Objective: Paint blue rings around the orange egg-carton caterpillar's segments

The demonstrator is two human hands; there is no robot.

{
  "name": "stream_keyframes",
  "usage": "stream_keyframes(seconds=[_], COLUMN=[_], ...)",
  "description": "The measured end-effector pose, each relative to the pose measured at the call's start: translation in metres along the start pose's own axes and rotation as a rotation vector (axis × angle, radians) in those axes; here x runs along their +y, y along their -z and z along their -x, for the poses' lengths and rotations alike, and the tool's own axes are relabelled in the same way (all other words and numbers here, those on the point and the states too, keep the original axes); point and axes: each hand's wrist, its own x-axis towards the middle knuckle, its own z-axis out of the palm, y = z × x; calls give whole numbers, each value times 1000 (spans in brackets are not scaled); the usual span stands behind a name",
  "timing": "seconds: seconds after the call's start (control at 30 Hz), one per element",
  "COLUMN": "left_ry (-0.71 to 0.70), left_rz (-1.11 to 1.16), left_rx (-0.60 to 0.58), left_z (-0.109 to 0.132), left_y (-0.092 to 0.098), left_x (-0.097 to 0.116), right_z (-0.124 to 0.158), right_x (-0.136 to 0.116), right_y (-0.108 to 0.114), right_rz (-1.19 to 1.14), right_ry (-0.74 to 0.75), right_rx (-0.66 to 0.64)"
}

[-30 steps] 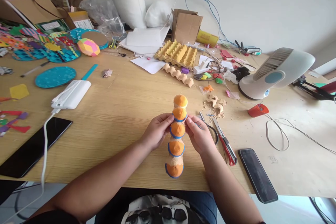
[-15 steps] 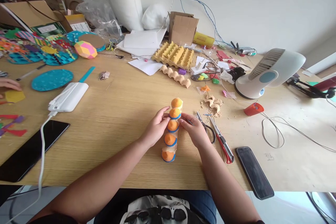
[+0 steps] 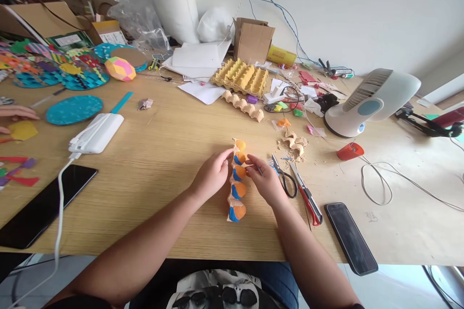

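Note:
Between my hands is an egg carton strip (image 3: 238, 189), a row of bumps covered in orange and blue clay, tilted so the blue sides show. My left hand (image 3: 213, 174) grips its left edge near the far end, fingers closed. On the opposite side, my right hand (image 3: 266, 180) has its fingertips pressed against the clay bumps, the fingers curled. Just right of that hand lie black-handled scissors (image 3: 289, 184) and a red utility knife (image 3: 311, 201).
Behind are a yellow egg tray (image 3: 241, 77), a plain carton strip (image 3: 243, 105) and torn carton scraps (image 3: 293, 144). A white fan (image 3: 373, 99) and phone (image 3: 351, 236) stand right. At left are a power bank (image 3: 96, 133), a black tablet (image 3: 47, 203) and another person's hand (image 3: 16, 112).
The egg carton strip has been rolled to the right, so its blue and bare left side now faces up. Both hands stay close to it. The other person's hand has shifted slightly right.

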Motion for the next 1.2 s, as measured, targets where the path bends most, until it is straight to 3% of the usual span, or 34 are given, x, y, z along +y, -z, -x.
stream_keyframes(seconds=[0.17, 0.37, 0.63, 0.83, 0.9, 1.0, 1.1, 1.2], left_ry=[-139, -103, -40, -7, 27, 66, 94, 114], left_rz=[-237, -493, -440, -321, -305, -331, -365, -400], left_rx=[-14, 8, -27, -75, -117, -149, -152, -130], left_z=[2, 0, -1, -5, -6, -6, -4, -2], left_y=[2, 6, 7, 12, 14, 14, 14, 14], left_x=[4, 1, 1, 1, 2, 4, 7, 10], right_z=[1, 2, 3, -1, -3, -4, -5, -4], right_x=[0, -1, -13, -26, -31, -35, -33, -27], right_y=[-2, 0, 10, 26, 35, 46, 51, 47], right_rz=[52, 22, 85, 93, 197, 557, 906, 1108], right_ry=[-4, 48, 146, 263, 313, 311, 228, 144], right_rx=[-33, -54, 54, 264, 336, 382, 314, 273])
